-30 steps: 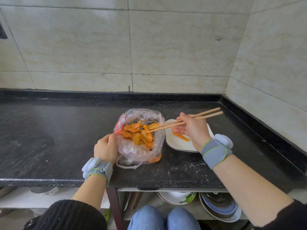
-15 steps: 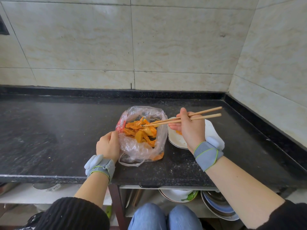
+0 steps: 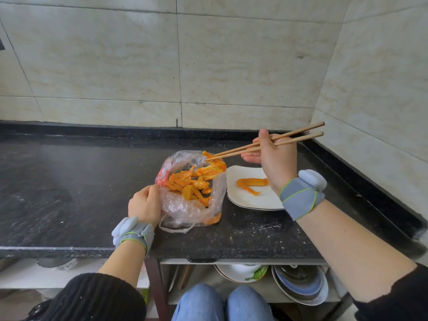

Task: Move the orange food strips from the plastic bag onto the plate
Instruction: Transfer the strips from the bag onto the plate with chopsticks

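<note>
A clear plastic bag (image 3: 185, 212) sits on the black counter with several orange food strips (image 3: 190, 184) inside. My left hand (image 3: 144, 205) grips the bag's left edge. My right hand (image 3: 274, 158) holds a pair of wooden chopsticks (image 3: 266, 144) above the plate; their tips pinch one orange strip (image 3: 214, 164) lifted at the bag's upper right rim. The white plate (image 3: 250, 200) lies just right of the bag with one orange strip (image 3: 251, 183) on it, partly hidden by my right wrist.
The black stone counter (image 3: 69, 193) runs to tiled walls at the back and right, with a raised black rim (image 3: 361, 188) on the right. Bowls and plates (image 3: 298, 286) are stacked on a shelf below the counter's front edge.
My right hand has risen with the chopsticks, pulling an orange strip up out of the bag. The plate's strip is now uncovered. My left hand stays on the bag.
</note>
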{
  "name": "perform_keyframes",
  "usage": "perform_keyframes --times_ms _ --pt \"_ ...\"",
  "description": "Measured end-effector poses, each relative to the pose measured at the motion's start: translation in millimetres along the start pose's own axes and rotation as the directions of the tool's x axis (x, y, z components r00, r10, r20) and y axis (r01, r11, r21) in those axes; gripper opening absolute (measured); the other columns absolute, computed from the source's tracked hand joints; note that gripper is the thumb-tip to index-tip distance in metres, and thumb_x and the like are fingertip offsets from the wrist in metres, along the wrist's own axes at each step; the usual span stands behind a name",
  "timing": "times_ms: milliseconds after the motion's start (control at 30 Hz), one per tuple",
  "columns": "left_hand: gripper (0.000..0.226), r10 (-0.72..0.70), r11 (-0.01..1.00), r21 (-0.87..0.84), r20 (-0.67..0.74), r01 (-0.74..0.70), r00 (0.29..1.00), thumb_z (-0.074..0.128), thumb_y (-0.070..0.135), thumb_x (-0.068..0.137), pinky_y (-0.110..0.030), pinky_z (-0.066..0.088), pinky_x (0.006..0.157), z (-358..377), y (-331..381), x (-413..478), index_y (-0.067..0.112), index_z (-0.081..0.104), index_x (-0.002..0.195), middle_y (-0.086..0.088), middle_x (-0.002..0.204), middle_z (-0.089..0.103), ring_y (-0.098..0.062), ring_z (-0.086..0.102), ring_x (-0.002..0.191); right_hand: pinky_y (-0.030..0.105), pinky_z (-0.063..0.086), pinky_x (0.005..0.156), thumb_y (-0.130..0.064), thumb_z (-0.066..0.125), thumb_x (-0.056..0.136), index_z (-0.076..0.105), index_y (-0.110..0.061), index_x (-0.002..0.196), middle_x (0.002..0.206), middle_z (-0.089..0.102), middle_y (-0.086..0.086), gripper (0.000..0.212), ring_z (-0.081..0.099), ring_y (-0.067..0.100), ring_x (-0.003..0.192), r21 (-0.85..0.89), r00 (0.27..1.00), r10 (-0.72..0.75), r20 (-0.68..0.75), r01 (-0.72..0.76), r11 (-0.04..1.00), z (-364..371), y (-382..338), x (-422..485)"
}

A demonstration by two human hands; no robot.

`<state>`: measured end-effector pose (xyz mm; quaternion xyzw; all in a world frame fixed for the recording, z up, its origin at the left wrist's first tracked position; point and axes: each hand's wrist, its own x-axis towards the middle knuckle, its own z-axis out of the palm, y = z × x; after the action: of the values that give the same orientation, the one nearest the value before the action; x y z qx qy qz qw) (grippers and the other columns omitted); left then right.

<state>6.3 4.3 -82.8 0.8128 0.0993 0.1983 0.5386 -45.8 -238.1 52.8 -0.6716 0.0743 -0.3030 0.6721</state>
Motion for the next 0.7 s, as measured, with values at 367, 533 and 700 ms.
perform_keyframes --times_ms 367,533,700 --pt "0.036 0.000 1.000 0.021 0.022 0.000 1.000 0.040 0.036 0.079 -0.032 0.039 0.058 -1.0 -0.3 -0.9 0.014 0.065 0.068 -0.010 0.066 0.062 -0.029 0.050 0.064 0.025 0.060 0.052 -0.028 0.049 0.099 0.061 -0.003 0.080 0.069 0.068 0.017 0.033 0.072 0.021 0.059 -0.173 0.990 -0.065 -0.129 0.042 0.984 -50.2 -8.0 3.8" --pt "0.037 0.014 0.999 0.033 0.022 -0.015 1.000 0.039 0.035 0.080 -0.035 0.040 0.060 -2.2 0.9 -1.3 0.012 0.066 0.073 -0.014 0.072 0.064 -0.035 0.053 0.071 0.024 0.058 0.048 -0.029 0.051 0.098 0.062 0.000 0.085 0.074 0.070 0.019 0.034 0.071 0.020 0.053 -0.208 0.992 0.025 -0.126 -0.051 0.977 -58.5 7.6 1.9" --pt "0.041 0.022 0.999 0.041 0.015 -0.023 1.000 0.038 0.037 0.078 -0.036 0.040 0.063 -2.6 4.0 -3.4 0.011 0.069 0.080 -0.016 0.077 0.065 -0.039 0.056 0.078 0.023 0.058 0.049 -0.029 0.051 0.097 0.060 0.004 0.105 0.080 0.071 0.015 0.035 0.071 0.020 0.054 -0.278 0.985 0.098 -0.145 -0.135 0.951 -69.7 16.7 6.6"
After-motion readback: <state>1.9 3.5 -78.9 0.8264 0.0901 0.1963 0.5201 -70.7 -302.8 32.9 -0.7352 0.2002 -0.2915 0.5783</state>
